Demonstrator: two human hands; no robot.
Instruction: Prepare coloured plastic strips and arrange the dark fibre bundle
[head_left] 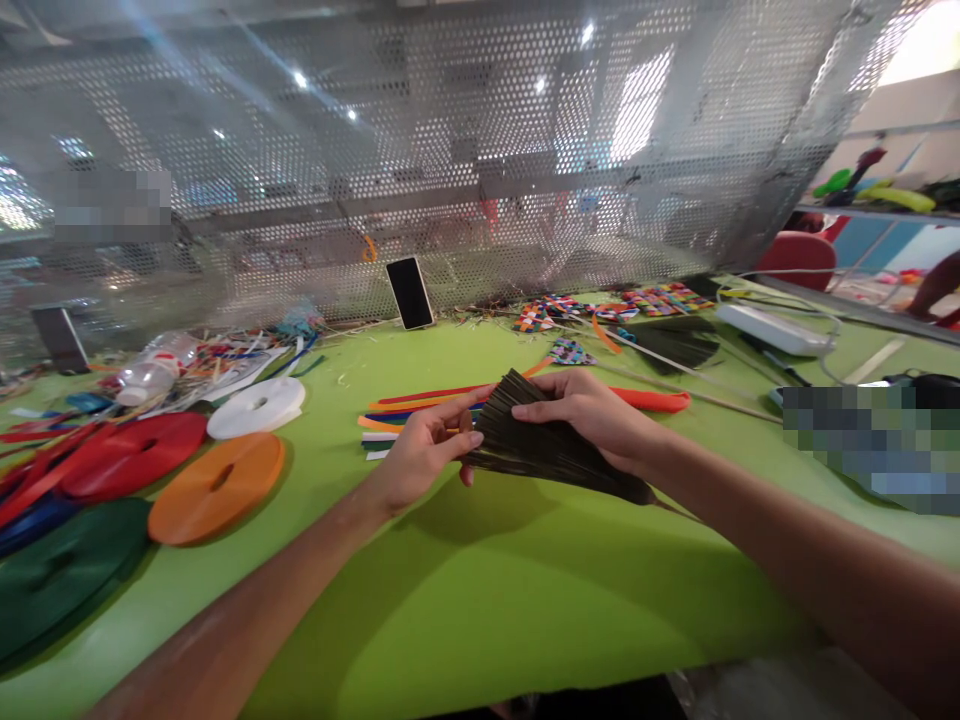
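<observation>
Both my hands, left (pixel 420 455) and right (pixel 592 415), pinch the fan (pixel 540 440): light, springy strips, best held at its 4 o'clock stem.

I hold a dark fan of thin strips (pixel 536 445) above the green table (pixel 480 600), my left hand (pixel 424 450) pinching its near edge and my right hand (pixel 592 415) laid over the top. Coloured strips (pixel 405 410) lie just behind, tape rolls (pixel 217 485) to my left.
</observation>
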